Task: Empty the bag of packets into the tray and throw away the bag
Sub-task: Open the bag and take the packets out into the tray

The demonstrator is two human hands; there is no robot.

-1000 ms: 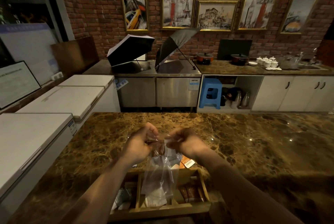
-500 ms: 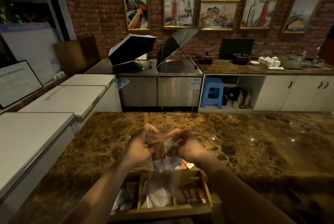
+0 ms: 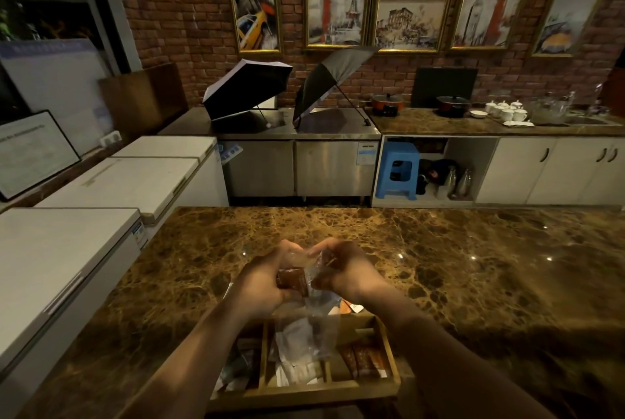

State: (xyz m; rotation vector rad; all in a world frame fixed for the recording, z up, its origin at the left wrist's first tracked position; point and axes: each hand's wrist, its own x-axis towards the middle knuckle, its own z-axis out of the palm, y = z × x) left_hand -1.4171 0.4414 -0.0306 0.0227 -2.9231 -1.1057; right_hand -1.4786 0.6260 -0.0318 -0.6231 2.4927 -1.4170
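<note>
both hands are raised above the marble counter (image 3: 439, 283), close together, with a clear plastic bag (image 3: 316, 310) caught between them. the left hand (image 3: 262, 283) is closed around the bag's upper left portion, fingers curled over a brown packet (image 3: 293, 280) that shows through the plastic at the level of its thumb. the right hand (image 3: 345, 271) pinches the bag's crumpled top edge just beside the left hand's fingertips; the two hands nearly touch. the rest of the bag hangs down below both wrists, limp and translucent, with pale contents faintly visible inside; their kind cannot be told.

directly beneath the hands sits a wooden tray (image 3: 304, 388) with upright dividers. the bag's lower end reaches into its middle compartment, where white packets (image 3: 294, 368) lie. below the right wrist, the right-hand compartment holds orange-brown packets (image 3: 365, 356) lying side by side. below the left forearm, the left compartment holds greyish packets (image 3: 236, 364), partly hidden by the arm. just beyond the tray's far edge, under the right wrist, an orange-and-white packet (image 3: 350, 307) rests on the counter.

well beyond the hands, two open umbrellas (image 3: 247, 90) stand on a steel cabinet.
</note>
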